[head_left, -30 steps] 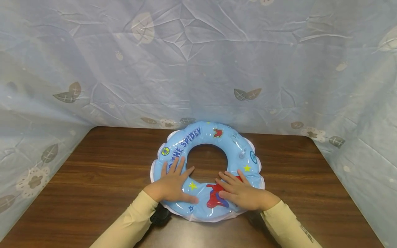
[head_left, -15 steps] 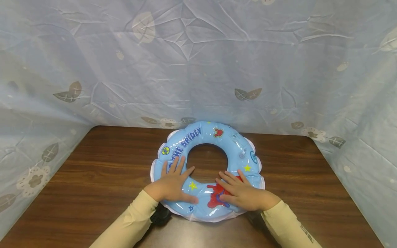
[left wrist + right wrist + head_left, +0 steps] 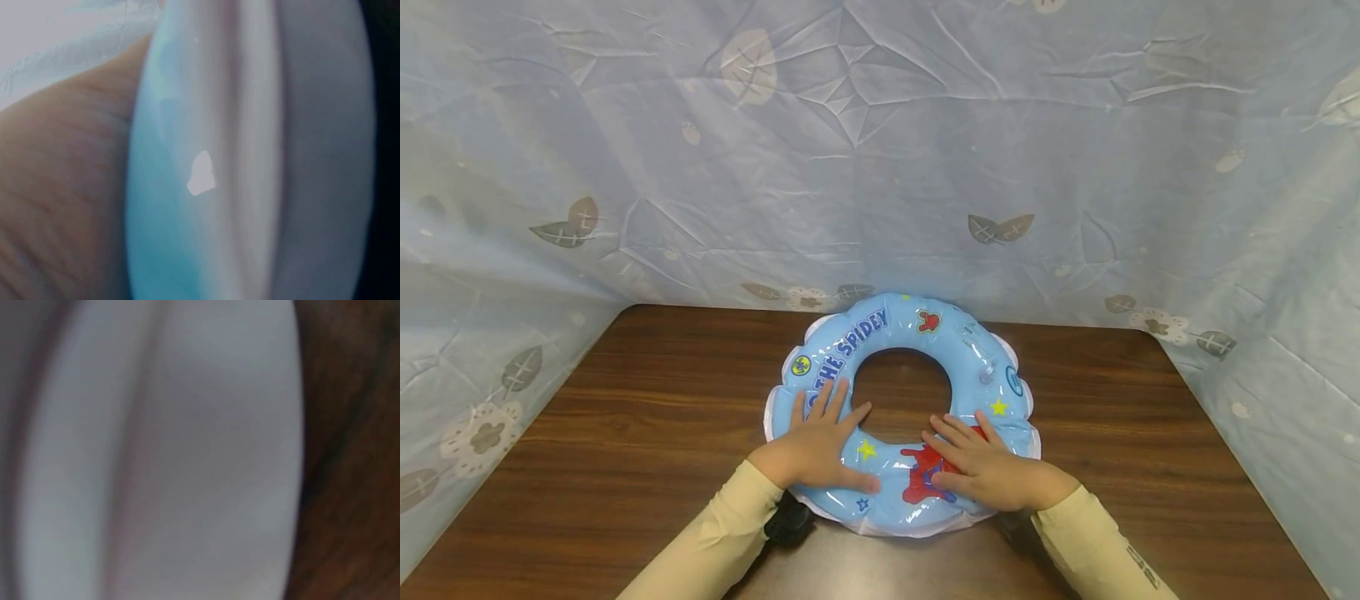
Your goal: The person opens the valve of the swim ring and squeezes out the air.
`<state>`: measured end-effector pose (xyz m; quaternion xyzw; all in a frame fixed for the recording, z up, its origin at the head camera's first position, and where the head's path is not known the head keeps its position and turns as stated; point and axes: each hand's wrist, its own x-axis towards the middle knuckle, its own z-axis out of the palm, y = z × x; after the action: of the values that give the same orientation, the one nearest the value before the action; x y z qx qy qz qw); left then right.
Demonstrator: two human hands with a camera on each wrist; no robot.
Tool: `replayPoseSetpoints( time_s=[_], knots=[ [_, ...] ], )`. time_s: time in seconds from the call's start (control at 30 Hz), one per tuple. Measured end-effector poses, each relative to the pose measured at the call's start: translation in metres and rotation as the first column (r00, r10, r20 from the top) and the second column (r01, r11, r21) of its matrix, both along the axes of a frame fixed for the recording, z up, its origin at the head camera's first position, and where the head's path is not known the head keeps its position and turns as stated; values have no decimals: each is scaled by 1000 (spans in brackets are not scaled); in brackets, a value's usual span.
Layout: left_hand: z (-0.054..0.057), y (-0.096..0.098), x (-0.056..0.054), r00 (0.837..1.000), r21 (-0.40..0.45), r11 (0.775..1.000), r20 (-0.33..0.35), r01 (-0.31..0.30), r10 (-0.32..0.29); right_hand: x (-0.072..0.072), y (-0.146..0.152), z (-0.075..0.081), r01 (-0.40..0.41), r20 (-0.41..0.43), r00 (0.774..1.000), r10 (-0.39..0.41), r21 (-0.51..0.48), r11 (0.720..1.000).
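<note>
A light blue inflatable swim ring (image 3: pixel 917 323) with a white scalloped underside lies flat on the wooden table. It carries red figures, yellow stars and blue lettering, and a clear valve shows on its right part. My left hand (image 3: pixel 816 447) rests on the ring's near left part, fingers spread. On the near right part lies my right hand (image 3: pixel 992 469), its fingers extended over a red figure. The left wrist view is filled by the ring's side (image 3: pixel 165 206) beside the hand's skin. In the right wrist view, only the blurred pale side of the ring (image 3: pixel 212 450) and some table show.
The brown wooden table (image 3: pixel 662 417) extends to both sides of the ring. A grey-blue patterned curtain (image 3: pixel 880 167) hangs behind it and along both sides. The ring's far edge lies close to the back curtain. A black wrist device (image 3: pixel 788 523) sits under the left wrist.
</note>
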<state>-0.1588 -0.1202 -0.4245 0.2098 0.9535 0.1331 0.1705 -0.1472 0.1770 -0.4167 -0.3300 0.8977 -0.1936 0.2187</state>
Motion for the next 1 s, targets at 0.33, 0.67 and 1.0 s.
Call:
replayPoseSetpoints(
  time_s=[0.33, 0.67, 1.0],
  knots=[
    [-1, -1, 0, 1000, -5, 1000, -2, -1, 0, 0, -1, -2, 0, 0, 1000, 0, 1, 1000],
    [-2, 0, -2, 1000, -30, 1000, -18, 2, -2, -1, -1, -5, -13, -26, 1000, 14, 14, 1000],
    [-4, 1, -1, 1000, -35, 999, -30, 6, -7, 0, -1, -2, -18, -23, 1000, 19, 29, 999]
  ],
)
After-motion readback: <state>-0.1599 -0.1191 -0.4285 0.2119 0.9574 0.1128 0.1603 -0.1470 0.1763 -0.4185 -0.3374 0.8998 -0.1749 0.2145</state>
